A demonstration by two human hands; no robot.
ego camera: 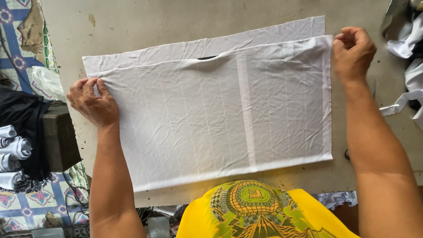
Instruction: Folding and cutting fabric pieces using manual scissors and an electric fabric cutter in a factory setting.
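A large white rectangular piece of cloth point(211, 114) lies flat on a grey worktable point(176, 17), folded so that an upper layer rests on a lower one that sticks out along the far edge. My left hand point(92, 102) pinches the upper layer's far left corner. My right hand point(352, 52) pinches the upper layer's far right corner. Faint lengthwise stripes and one wider band run across the cloth.
White cloth scraps point(407, 66) lie at the table's right edge. Left of the table, rolled white pieces point(13, 154) and black cloth point(24, 119) rest on a dark box point(59, 141) above a patterned tile floor point(26, 202). A plastic bag point(46, 81) sits nearby.
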